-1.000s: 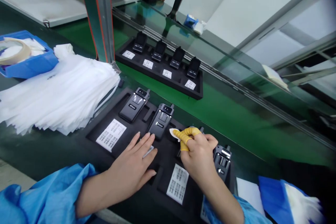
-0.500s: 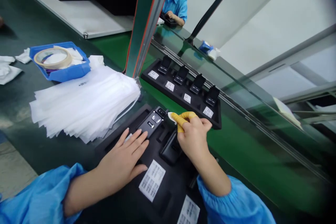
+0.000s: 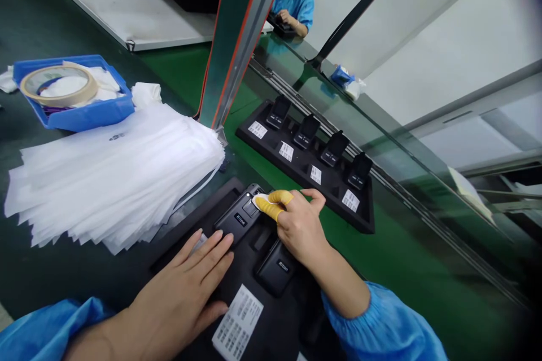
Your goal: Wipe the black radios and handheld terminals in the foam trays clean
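A black handheld device (image 3: 228, 224) marked "Riton" lies in a black foam tray (image 3: 186, 237). My left hand (image 3: 180, 290) is laid flat with its fingers stretched, the fingertips at the device's lower end. Yellow finger covers are on the thumb and index finger of my right hand (image 3: 300, 228). Those fingers pinch a small white wipe (image 3: 256, 199), which touches the upper end of the device. Beside it, partly under my right hand, sits a second black "Riton" device (image 3: 271, 275). A printed label sheet (image 3: 237, 321) lies in the tray below my hands.
Left of the tray spreads a stack of white sheets or bags (image 3: 114, 175). Behind it stands a blue bin (image 3: 88, 118) with a tape roll (image 3: 88, 93). A second tray (image 3: 296, 172) holds several devices on the green belt. A post (image 3: 237, 51) rises nearby; a co-worker (image 3: 298, 3) sits beyond.
My right hand has moved a little left and down, bringing the wipe further onto the device's upper end. My left hand stays by its lower end. The camera view has shifted slightly.
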The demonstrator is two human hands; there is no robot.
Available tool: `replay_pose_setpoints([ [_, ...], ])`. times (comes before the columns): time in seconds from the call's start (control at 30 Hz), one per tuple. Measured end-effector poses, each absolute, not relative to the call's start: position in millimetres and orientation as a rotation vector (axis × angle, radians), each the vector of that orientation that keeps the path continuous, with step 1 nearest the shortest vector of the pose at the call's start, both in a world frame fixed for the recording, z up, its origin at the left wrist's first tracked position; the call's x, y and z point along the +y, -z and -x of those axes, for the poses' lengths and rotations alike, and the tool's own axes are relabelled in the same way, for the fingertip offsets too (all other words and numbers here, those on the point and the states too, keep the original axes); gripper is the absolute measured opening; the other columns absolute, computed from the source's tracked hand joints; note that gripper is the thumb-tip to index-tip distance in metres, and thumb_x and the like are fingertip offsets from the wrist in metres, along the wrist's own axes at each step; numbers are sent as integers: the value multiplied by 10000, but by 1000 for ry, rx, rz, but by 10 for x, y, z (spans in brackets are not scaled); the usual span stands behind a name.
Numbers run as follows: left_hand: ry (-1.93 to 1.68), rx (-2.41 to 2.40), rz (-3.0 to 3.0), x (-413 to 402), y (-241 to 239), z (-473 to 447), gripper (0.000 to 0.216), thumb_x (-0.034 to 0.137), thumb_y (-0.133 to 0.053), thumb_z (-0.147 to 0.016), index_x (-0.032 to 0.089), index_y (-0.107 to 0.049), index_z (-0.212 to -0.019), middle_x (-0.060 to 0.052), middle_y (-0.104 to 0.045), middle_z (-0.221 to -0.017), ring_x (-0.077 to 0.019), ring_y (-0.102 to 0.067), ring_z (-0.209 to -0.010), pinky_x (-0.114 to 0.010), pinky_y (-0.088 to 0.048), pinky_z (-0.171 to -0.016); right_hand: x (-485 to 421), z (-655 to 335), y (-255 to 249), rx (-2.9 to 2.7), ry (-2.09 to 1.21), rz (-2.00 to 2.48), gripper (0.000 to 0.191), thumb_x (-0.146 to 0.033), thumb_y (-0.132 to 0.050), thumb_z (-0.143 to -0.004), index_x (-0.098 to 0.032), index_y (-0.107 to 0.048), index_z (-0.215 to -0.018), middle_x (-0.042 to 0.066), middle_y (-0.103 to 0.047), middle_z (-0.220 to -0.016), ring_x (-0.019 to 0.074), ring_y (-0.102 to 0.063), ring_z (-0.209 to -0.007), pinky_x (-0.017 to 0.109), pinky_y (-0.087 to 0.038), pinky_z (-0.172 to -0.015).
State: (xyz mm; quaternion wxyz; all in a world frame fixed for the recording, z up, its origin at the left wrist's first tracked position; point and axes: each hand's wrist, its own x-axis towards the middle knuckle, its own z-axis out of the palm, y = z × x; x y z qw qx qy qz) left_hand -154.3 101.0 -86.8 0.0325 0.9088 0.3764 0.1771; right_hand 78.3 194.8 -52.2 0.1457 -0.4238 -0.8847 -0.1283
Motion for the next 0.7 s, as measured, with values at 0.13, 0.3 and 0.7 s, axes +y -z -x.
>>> replay_pose_setpoints([
  [0.13,-552,1151,-2813,1006,862,1543,473,422,-538,-873,148,-532,-1258,-114,-490,-1383,-251,-446,-1277,-428,-263,-1105,1892,-945,466,-2495,357,1270,436,18,-453,-769,-304,-687,-946,-16,-644,-888,124,-494,-781,395,-219,-851],
  [0.3,-533,1169,-2813,998,874,1540,491,428,-543,-864,164,-519,-1277,-101,-480,-1394,-242,-430,-1290,-415,-213,-1130,1990,-857,448,-2433,411,1270,383,-12,-451,-799,-276,-682,-952,-2,-639,-885,126,-493,-785,390,-230,-838],
  [0.7,-484,1161,-2836,1036,795,1542,488,434,-535,-864,164,-535,-1271,-88,-503,-1376,-232,-455,-1272,-401,-242,-1124,1812,-849,514,-2478,370,1306,336,-18,-440,-784,-230,-700,-798,14,-623,-800,136,-491,-718,420,-231,-835],
])
